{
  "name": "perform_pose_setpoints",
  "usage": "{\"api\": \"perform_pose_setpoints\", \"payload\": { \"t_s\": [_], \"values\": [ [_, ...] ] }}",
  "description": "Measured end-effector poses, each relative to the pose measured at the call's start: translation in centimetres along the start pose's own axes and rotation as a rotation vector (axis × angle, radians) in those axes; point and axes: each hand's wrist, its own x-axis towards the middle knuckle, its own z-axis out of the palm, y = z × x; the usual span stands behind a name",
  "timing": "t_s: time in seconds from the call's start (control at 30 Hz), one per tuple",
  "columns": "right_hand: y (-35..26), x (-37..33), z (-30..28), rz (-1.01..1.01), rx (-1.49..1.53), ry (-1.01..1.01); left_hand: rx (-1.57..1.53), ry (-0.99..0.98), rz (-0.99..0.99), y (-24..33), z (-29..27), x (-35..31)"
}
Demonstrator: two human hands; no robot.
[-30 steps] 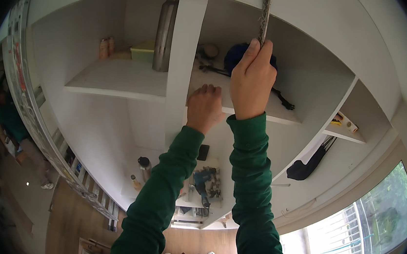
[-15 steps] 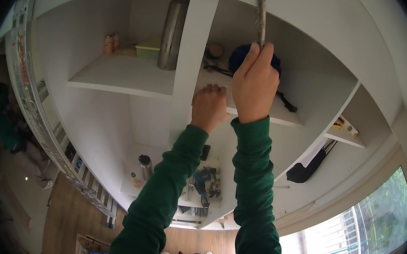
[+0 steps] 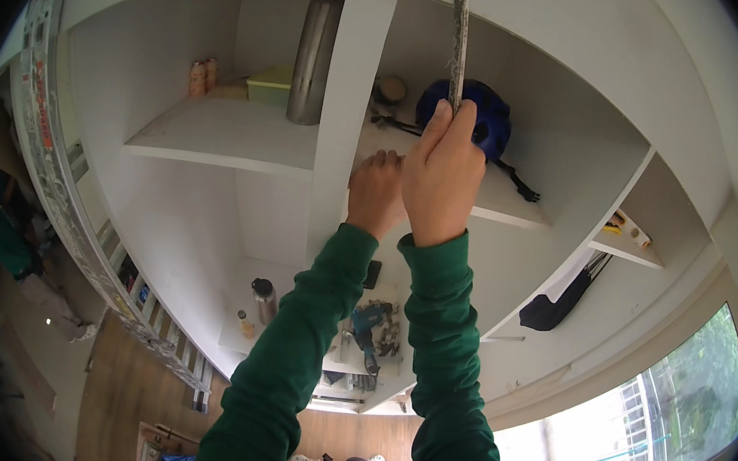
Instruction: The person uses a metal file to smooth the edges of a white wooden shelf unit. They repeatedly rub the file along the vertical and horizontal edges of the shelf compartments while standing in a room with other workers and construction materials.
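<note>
My right hand [image 3: 443, 175] is closed round the lower end of a long, thin strip [image 3: 458, 43] with a rough, speckled grey surface. The strip runs upward out of view, so its kind is unclear. Just left of it, my left hand [image 3: 377, 196] curls its fingers over the front edge of a white shelf [image 3: 508, 215], close to the upright divider [image 3: 353, 78]. Behind my right hand a blue helmet [image 3: 492, 122] with black straps rests on that shelf, partly covered by the hand.
Left of the divider stand a steel bottle [image 3: 315, 56], a yellow-green box [image 3: 269, 85] and small bottles [image 3: 197, 78]. Below lie a teal power tool [image 3: 367, 319] and a dark flask [image 3: 264, 300]. A metal ladder [image 3: 78, 211] leans at left; a person [image 3: 28, 260] is beyond it.
My right hand has moved down and slightly left with the strip, uncovering more of the helmet. My left hand keeps its place at the shelf edge.
</note>
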Motion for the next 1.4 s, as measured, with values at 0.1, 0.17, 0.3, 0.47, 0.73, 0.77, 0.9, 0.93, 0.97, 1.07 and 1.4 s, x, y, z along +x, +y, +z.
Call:
{"api": "perform_pose_setpoints", "payload": {
  "t_s": [0.1, 0.17, 0.3, 0.47, 0.73, 0.77, 0.9, 0.93, 0.97, 1.07, 1.4],
  "values": [
    [0.1, 0.4, 0.1, -0.116, -0.04, 0.158, 0.085, -0.049, 0.03, 0.0, -0.1, 0.0],
    [0.0, 0.5, 0.1, -0.033, -0.009, 0.082, 0.112, -0.061, 0.021, 0.1, -0.2, 0.0],
    [0.1, 0.5, -0.1, -0.007, -0.018, 0.014, 0.035, -0.036, -0.021, 0.3, -0.4, 0.1],
    [0.7, 1.2, -0.3, -0.055, -0.036, 0.114, 0.104, -0.13, 0.055, 0.0, -0.2, 0.3],
    [0.7, 1.4, -0.6, -0.077, -0.011, 0.134, 0.108, -0.111, 0.036, 0.0, 0.0, 0.2],
    [0.7, 1.4, -0.7, -0.088, 0.031, 0.147, 0.122, -0.125, 0.04, 0.0, 0.0, 0.2],
    [0.5, 1.0, -0.7, 0.013, 0.012, 0.045, 0.116, -0.171, -0.029, 0.2, -0.2, 0.1],
    [0.5, 0.7, -0.7, 0.074, -0.009, -0.028, 0.103, -0.17, -0.036, 0.3, -0.3, 0.0],
    [0.6, 0.6, -0.6, 0.089, -0.065, -0.009, 0.077, -0.143, -0.034, 0.3, -0.4, 0.1],
    [0.7, 0.5, -0.3, -0.065, 0.018, 0.116, 0.082, -0.153, 0.025, 0.3, -0.6, 0.2],
    [1.4, 0.9, -0.4, -0.016, 0.055, 0.073, 0.084, -0.103, 0.052, 0.0, -0.4, 0.1]
  ]
}}
